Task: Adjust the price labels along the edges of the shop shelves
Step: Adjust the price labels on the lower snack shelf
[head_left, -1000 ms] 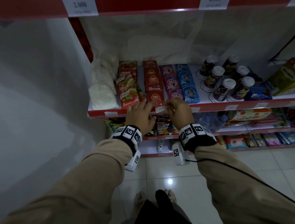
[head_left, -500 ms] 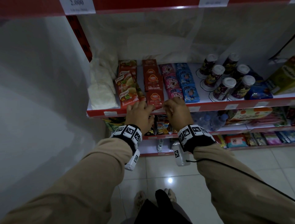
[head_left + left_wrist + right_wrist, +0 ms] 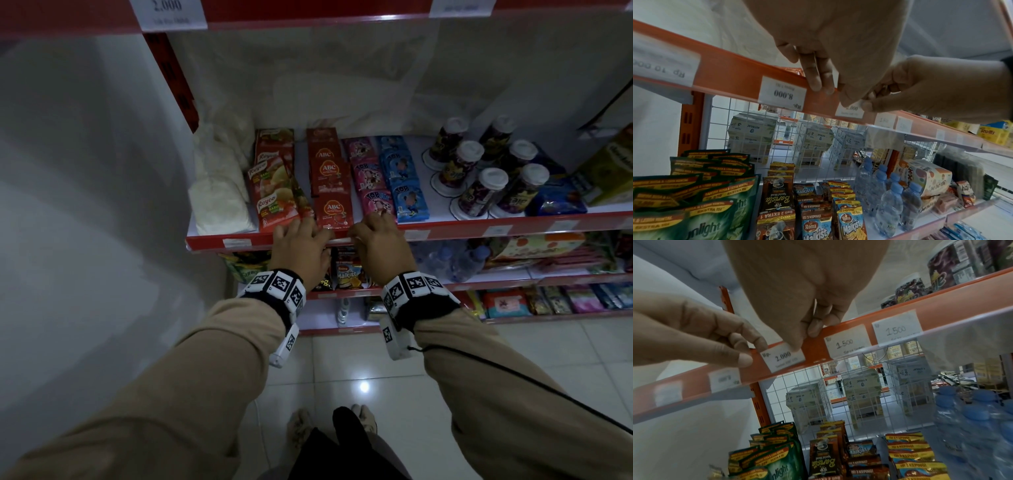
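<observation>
A white price label [image 3: 785, 360] reading 2.000 sits in the red shelf-edge rail [image 3: 898, 316], below the ABC sachets [image 3: 332, 209]. My right hand [image 3: 805, 339] pinches the label, thumb on its face and fingers curled over the rail's top. My left hand [image 3: 834, 94] grips the rail just left of the label [image 3: 851, 110], fingers over the top edge and thumb on the front. In the head view both hands [image 3: 301, 240] [image 3: 376, 236] are side by side at the rail, and only a thin strip of the label [image 3: 337, 240] shows between them.
Neighbouring labels read 8.000 [image 3: 782, 94] to the left and 1.500 [image 3: 846, 344] to the right. Sachets and lidded cups [image 3: 479, 178] fill the shelf. Packets and water bottles [image 3: 890, 203] stand on the shelf below. A white wall [image 3: 85, 205] is at the left, another shelf [image 3: 308, 17] overhead.
My hands have drawn a little closer together at the label. The label, seen tilted between them a second ago, now lies flatter in the rail.
</observation>
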Action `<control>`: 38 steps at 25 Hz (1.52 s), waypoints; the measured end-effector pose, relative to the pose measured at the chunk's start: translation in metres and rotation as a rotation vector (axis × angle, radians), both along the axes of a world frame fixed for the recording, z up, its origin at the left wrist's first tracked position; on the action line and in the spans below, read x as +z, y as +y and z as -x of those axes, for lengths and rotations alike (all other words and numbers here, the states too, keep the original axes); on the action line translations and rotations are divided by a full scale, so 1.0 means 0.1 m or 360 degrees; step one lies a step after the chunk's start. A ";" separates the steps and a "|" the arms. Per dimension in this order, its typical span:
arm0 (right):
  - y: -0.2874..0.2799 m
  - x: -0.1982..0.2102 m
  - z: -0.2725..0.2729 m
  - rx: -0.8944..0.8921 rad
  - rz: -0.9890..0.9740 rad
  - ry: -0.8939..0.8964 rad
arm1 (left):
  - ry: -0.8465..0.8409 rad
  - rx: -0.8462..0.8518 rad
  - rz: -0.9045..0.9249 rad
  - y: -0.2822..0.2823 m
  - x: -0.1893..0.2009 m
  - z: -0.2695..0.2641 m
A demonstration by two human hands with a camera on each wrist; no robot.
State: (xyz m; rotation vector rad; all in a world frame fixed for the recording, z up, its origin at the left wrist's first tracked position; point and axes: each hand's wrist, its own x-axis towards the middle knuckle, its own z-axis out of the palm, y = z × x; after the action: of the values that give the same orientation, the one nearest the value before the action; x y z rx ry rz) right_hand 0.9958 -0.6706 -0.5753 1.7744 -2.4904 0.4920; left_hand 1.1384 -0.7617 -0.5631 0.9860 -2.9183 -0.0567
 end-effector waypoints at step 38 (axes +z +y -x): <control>-0.29 0.09 -0.68 0.0361 -0.0076 0.0067 | 0.0146 0.0054 -0.0021 -0.24 -0.13 -0.71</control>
State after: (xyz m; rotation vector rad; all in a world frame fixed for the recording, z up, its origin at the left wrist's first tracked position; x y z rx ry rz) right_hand 1.0639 -0.7001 -0.5664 2.0747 -2.3041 0.4037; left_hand 1.2090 -0.7857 -0.5759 1.0069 -2.8211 -0.1169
